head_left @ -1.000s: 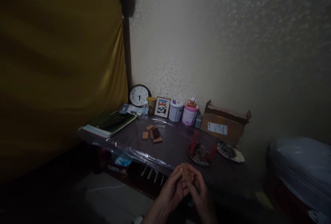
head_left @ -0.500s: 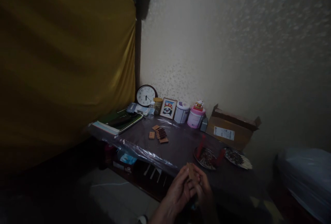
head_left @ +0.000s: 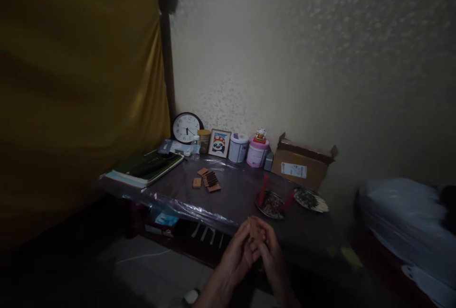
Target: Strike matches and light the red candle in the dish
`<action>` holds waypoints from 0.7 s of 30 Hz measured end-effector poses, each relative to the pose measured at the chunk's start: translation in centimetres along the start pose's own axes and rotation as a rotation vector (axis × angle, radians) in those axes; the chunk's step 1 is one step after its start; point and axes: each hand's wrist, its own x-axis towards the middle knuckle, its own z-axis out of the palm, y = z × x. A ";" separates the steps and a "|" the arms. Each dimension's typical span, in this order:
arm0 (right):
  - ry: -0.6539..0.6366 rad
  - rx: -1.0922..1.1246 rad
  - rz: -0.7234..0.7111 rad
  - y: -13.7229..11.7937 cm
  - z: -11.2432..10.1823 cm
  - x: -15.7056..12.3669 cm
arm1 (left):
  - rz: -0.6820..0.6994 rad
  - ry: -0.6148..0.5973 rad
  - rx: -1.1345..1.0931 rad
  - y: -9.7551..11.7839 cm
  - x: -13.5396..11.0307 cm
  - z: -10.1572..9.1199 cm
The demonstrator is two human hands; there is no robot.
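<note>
My left hand (head_left: 237, 256) and my right hand (head_left: 271, 256) are pressed together just before the near edge of a low dark table (head_left: 238, 201). Between their fingertips they pinch a small brown square tile (head_left: 255, 229), held upright. More brown tiles (head_left: 208, 180) lie in a small cluster and a ridged stack on the table's middle. Two round dishes of small pieces, the nearer dish (head_left: 270, 204) with red sticks standing in it, sit just beyond my hands.
Along the wall stand a clock (head_left: 185, 128), a framed panda picture (head_left: 219, 143), two tubs (head_left: 247, 150) and an open cardboard box (head_left: 302, 162). Books (head_left: 144, 168) lie at the table's left. A yellow cloth (head_left: 78, 89) hangs left; a plastic-covered bundle (head_left: 402, 222) lies right.
The view swung right and then back left. My hands stay together on the tile, with the fingers shifting slightly around it.
</note>
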 end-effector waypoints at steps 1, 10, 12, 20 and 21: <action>-0.011 0.003 -0.010 -0.1 -0.1 -0.1 | -0.005 -0.002 0.001 -0.1 0.0 -0.1; -0.210 0.173 0.044 -0.5 -2.5 0.7 | -0.066 -0.016 0.032 0.9 -0.6 -0.2; -0.125 0.120 0.105 0.1 -3.4 1.2 | -0.128 -0.022 0.061 1.0 -0.9 -0.1; -0.097 0.112 0.235 -0.1 -5.3 1.0 | -0.306 -0.046 0.180 0.0 -1.3 0.1; -0.106 0.129 0.248 -0.3 -5.4 0.8 | -0.313 -0.044 0.195 -0.1 -1.4 0.1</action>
